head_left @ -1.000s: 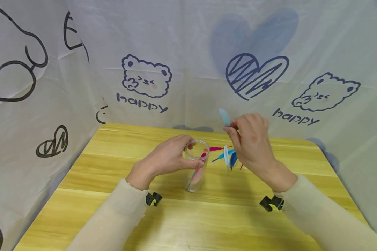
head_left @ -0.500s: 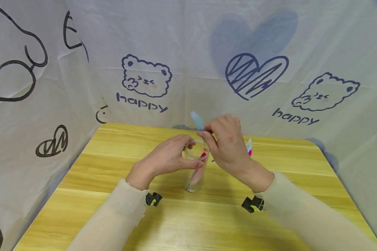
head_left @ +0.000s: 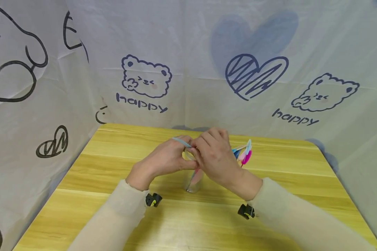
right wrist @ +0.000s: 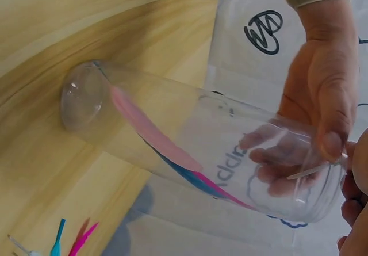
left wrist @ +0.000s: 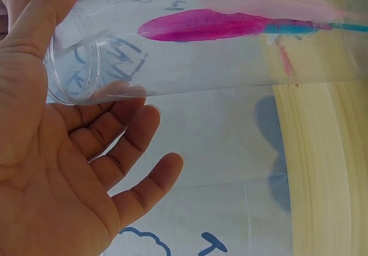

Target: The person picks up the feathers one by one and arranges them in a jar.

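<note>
A clear plastic jar [head_left: 192, 188] stands on the table, its mouth mostly covered by the hands in the head view. My left hand [head_left: 163, 155] grips it near the rim, thumb on the near side, fingers round the far side. Inside lean a pale pink feather [right wrist: 152, 126] and a magenta-and-blue feather [left wrist: 201, 26]. Over the mouth, my right hand [head_left: 218, 158] pinches a light blue feather [head_left: 181, 142] between thumb and fingers. Its pale quill [right wrist: 307, 171] reaches just inside the jar's mouth in the right wrist view.
Several loose feathers [head_left: 245, 155], blue, white, pink and magenta, lie on the wooden table [head_left: 113, 209] to the right of the jar, partly behind my right hand. A white printed cloth [head_left: 188, 87] hangs behind the table and along its sides.
My right hand has moved left and down to the jar's mouth with the light blue feather, which has tilted from upright to leaning left. My left hand and the jar stay put.
</note>
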Tool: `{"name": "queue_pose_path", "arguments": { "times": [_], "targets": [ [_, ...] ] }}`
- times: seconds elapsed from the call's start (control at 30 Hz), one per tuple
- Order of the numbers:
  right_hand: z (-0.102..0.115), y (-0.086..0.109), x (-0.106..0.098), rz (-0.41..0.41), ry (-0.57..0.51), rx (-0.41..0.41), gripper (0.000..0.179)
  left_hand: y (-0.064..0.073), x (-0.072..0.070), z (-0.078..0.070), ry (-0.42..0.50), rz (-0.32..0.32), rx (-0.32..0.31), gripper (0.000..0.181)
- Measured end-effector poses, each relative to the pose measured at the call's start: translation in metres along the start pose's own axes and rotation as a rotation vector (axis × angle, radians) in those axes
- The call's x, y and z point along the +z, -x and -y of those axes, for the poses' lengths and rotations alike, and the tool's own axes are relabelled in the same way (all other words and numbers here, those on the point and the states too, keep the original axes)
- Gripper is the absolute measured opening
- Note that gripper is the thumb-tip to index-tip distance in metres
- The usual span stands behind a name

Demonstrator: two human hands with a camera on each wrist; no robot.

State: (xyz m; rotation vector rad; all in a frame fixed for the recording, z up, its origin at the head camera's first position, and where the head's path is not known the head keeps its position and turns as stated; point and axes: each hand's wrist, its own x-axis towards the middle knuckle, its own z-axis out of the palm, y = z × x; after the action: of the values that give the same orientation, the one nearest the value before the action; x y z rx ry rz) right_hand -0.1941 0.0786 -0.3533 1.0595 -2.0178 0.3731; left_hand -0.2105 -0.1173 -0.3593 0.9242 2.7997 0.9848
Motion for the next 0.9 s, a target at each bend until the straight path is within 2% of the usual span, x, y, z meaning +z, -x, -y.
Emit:
{"name": "queue_pose_path", "arguments": {
  "times": [0.2, 0.5, 0.67, 0.77, 0.9],
  "targets": [
    [0.0015, 0.0031, 0.0027, 0.026, 0.002, 0.015, 0.029, 0.0014, -0.0004, -0.0007, 0.011, 0.002, 0.005, 0.033],
    [0.0002, 0.0036, 0.0037, 0.038, -0.001, 0.025, 0.035, -0.0008, 0.0003, 0.0012, 0.023, 0.008, 0.025, 0.026],
    [-0.0017, 0.0039, 0.0041, 0.052, 0.020, 0.033, 0.051, -0.0011, -0.0002, 0.0004, 0.009, 0.013, -0.009, 0.032],
    [-0.0025, 0.0044, 0.0039, 0.052, 0.029, 0.033, 0.054, -0.0005, -0.0006, 0.0002, -0.006, 0.018, -0.037, 0.037],
    [-0.0033, 0.0049, 0.0048, 0.053, 0.034, 0.030, 0.054, -0.0005, -0.0002, 0.0006, -0.016, 0.018, -0.040, 0.036]
  ]
}}
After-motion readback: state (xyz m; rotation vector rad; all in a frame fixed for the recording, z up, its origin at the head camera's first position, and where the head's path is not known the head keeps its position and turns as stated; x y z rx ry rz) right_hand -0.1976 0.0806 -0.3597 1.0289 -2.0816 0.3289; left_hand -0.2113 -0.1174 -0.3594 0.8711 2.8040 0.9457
